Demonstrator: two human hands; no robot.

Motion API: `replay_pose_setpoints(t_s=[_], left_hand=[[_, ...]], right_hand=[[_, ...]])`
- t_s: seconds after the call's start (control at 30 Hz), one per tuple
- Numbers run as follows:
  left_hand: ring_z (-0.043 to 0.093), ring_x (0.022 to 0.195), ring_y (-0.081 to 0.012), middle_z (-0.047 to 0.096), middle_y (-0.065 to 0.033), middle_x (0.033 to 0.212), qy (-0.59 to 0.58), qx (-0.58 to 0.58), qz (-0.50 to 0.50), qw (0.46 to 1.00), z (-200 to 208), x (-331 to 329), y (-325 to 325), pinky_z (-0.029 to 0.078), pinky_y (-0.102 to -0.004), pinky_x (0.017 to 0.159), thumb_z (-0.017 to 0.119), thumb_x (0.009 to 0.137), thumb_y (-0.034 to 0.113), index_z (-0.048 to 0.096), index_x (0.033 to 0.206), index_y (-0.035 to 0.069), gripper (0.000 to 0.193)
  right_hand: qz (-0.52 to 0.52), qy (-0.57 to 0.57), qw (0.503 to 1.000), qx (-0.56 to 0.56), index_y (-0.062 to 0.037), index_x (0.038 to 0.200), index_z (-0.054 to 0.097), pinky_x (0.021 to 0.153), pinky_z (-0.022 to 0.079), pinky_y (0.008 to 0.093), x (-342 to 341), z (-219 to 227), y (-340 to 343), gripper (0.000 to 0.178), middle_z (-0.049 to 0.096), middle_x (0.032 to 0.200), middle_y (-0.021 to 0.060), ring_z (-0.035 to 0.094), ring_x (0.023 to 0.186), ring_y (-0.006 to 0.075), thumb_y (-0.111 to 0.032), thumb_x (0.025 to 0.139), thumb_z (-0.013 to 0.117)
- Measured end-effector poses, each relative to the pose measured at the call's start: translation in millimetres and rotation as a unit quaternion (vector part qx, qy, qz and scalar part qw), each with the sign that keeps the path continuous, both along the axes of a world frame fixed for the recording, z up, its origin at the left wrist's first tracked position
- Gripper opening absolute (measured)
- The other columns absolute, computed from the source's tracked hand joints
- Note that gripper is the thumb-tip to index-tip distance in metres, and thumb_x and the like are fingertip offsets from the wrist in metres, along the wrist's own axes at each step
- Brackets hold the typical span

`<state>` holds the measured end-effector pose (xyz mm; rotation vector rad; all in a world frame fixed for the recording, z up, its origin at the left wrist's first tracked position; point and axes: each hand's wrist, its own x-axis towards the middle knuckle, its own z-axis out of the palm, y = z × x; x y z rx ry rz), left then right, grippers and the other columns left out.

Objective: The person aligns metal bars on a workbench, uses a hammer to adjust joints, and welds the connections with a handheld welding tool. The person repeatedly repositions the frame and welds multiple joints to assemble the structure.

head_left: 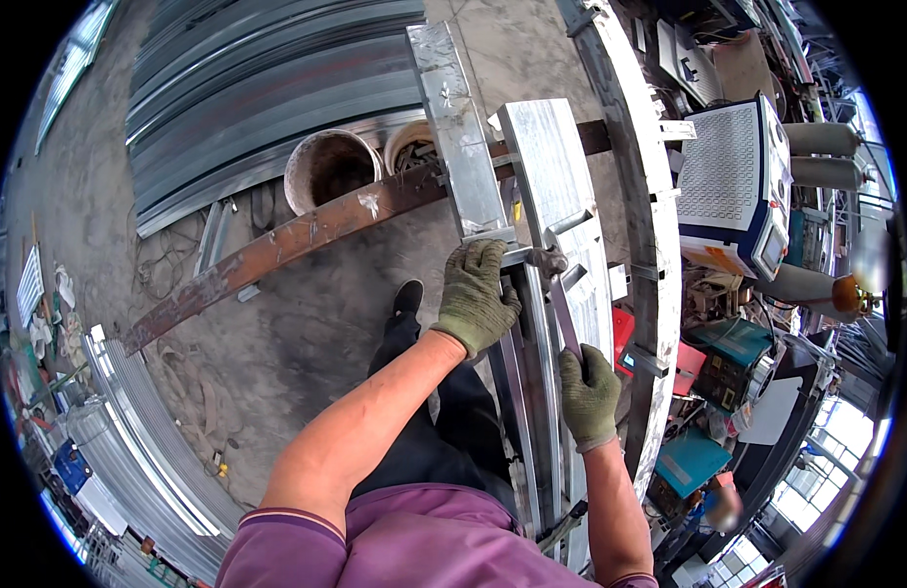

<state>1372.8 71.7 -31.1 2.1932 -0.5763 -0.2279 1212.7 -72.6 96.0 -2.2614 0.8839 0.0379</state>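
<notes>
My right hand, in a green knit glove, is closed round the handle of a hammer. The hammer's head lies close over the edge of a long galvanized steel beam. My left hand, gloved the same way, curls its fingers over a small metal piece just left of the hammer head. That piece sits at the near end of another galvanized steel section. The left fingertips partly cover it, so its full shape is hidden. Narrow metal rails run from under both hands toward my body.
A rusty steel beam crosses beneath the galvanized pieces. Beyond it stand a white bucket and a second bucket with scraps. A long white-grey beam runs along the right, beside a white-and-blue machine. Stacked metal profiles lie far left.
</notes>
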Motion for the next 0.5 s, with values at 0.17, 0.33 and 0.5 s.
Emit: replay_pose_setpoints(t_s=[0.17,0.33,0.5], left_hand=[[0.051,0.135,-0.0476,0.055,-0.0237,0.142,-0.016,-0.009,0.004,1.000,-3,-3,-4,0.036,-0.0563,0.122,0.074,0.082,0.015,0.052,0.144,0.003,0.067],[0.049,0.137,-0.0464,0.054,-0.0260,0.141,-0.003,-0.020,0.005,1.000,-8,-3,-5,0.035,-0.0565,0.121,0.073,0.082,0.011,0.051,0.144,0.002,0.066],[0.049,0.136,-0.0477,0.053,-0.0270,0.140,-0.014,-0.030,-0.008,0.999,-9,-4,-4,0.037,-0.0552,0.120,0.072,0.080,0.007,0.048,0.146,0.000,0.070]], right_hand=[[-0.008,0.045,0.999,-0.008,0.0014,0.109,0.075,0.070,0.055,0.0405,6,4,4,0.027,0.071,0.082,0.0199,0.069,0.072,0.0312,-0.025,0.101,0.077],[-0.045,0.012,0.999,-0.020,0.0004,0.113,0.077,0.072,0.057,0.0445,-14,-4,-3,0.033,0.074,0.088,0.0226,0.074,0.078,0.0364,-0.028,0.097,0.081],[-0.155,0.063,0.980,-0.106,-0.0012,0.116,0.078,0.081,0.059,0.0489,-88,-40,-30,0.040,0.079,0.100,0.0209,0.077,0.089,0.0395,-0.036,0.096,0.081]])
